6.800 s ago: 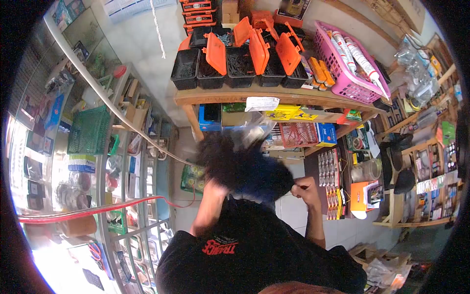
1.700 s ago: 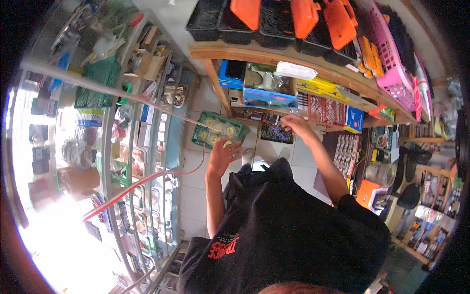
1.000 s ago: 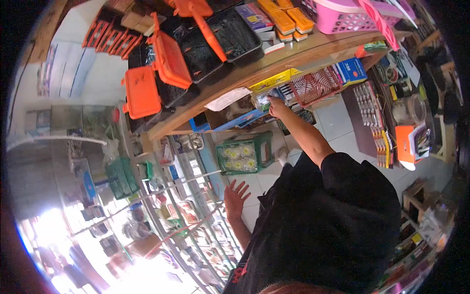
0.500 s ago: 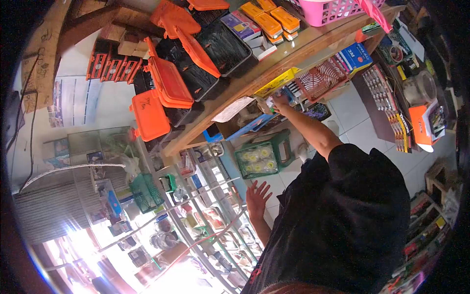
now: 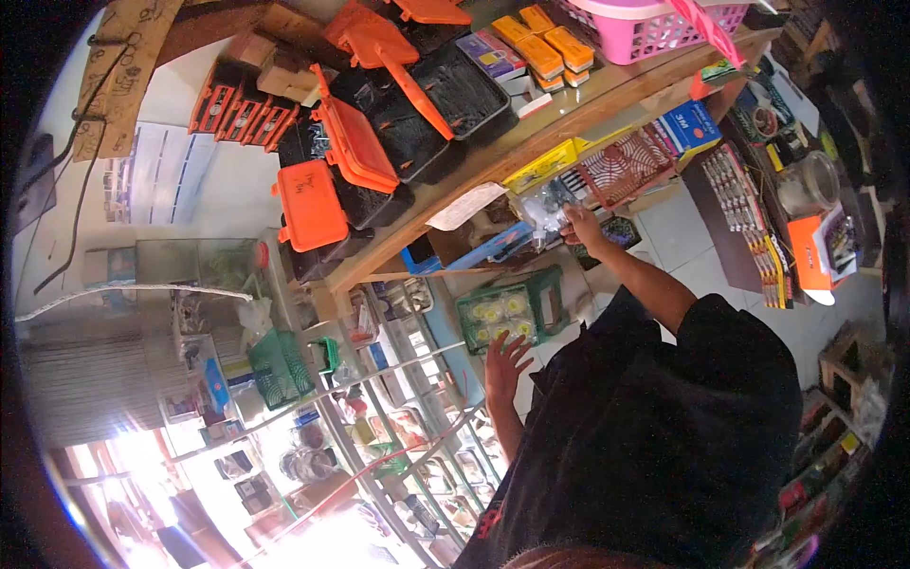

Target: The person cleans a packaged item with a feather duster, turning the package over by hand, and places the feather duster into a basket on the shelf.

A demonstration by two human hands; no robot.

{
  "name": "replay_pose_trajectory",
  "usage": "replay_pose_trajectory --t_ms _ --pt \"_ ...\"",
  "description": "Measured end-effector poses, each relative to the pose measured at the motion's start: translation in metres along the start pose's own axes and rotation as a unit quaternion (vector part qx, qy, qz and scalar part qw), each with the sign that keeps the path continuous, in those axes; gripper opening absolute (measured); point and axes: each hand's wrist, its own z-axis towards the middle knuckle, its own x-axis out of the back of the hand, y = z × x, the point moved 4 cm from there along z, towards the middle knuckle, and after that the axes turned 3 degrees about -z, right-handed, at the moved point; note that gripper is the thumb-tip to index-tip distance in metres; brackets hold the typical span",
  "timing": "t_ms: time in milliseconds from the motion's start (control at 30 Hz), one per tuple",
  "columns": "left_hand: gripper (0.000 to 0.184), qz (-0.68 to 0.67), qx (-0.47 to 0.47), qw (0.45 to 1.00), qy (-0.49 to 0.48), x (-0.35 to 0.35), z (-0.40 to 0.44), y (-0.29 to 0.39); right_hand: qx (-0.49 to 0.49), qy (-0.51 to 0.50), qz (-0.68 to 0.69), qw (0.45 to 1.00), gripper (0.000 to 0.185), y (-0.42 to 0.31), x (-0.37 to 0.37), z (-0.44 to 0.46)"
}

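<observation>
My right hand (image 5: 585, 228) reaches into the shelf under the wooden counter, its fingers closed on a clear plastic packet (image 5: 543, 216) whose contents I cannot make out. Beside the packet are a brown patterned basket (image 5: 626, 168) and a blue flat box (image 5: 488, 248). My left hand (image 5: 506, 363) is raised with its fingers spread, holding nothing. Close by it stands a green crate (image 5: 464, 315) with several round yellow-centred items in clear wrap.
On the wooden counter (image 5: 559, 119) stand black cases with orange lids (image 5: 313, 204), yellow boxes (image 5: 540, 57) and a pink basket (image 5: 616, 33). A blue 3M box (image 5: 689, 128) sits at the shelf's end. Glass display shelves (image 5: 379, 417) fill the lower left.
My right hand has drawn back slightly from the shelf, and the clear packet now shows in its fingers. My left hand stays raised and spread. The view has shifted a little.
</observation>
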Motion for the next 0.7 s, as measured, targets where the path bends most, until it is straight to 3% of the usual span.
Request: replay_pose_trajectory --t_ms 33,167,267,400,433,533,567,667,700 --pt "0.059 0.015 0.007 1.0 -0.006 -0.003 0.01 -0.002 0.07 0.036 0.058 0.995 0.049 0.014 0.006 -0.005" --pt "0.058 0.068 0.032 0.994 -0.073 -0.015 0.054 -0.013 0.023 0.001 0.077 0.997 0.047 0.07 0.037 -0.028" --pt "0.057 0.152 0.03 0.98 -0.121 -0.038 0.076 -0.017 -0.025 -0.017 0.057 0.998 0.043 0.071 0.047 -0.084" --pt "0.051 0.198 0.131 0.968 -0.082 -0.07 0.11 -0.04 -0.023 -0.055 0.075 0.995 0.045 0.062 0.052 -0.155" --pt "0.049 0.207 0.027 0.972 -0.105 -0.089 0.102 -0.039 -0.004 -0.103 0.074 0.992 0.043 0.059 0.05 -0.17" --pt "0.051 0.138 -0.028 0.96 -0.24 -0.124 0.098 -0.039 0.014 -0.132 0.105 0.986 0.04 0.057 0.04 -0.204" --pt "0.044 0.061 0.051 0.967 -0.242 -0.129 0.083 -0.032 -0.005 -0.151 0.104 0.983 0.041 0.051 0.039 -0.221" --pt "0.048 0.072 0.008 0.959 -0.275 -0.152 0.046 -0.01 0.026 -0.134 0.034 0.99 0.045 0.046 0.046 -0.244" --pt "0.055 0.071 0.043 0.959 -0.271 -0.137 0.055 -0.018 0.045 -0.145 -0.021 0.988 0.048 0.041 0.055 -0.25"
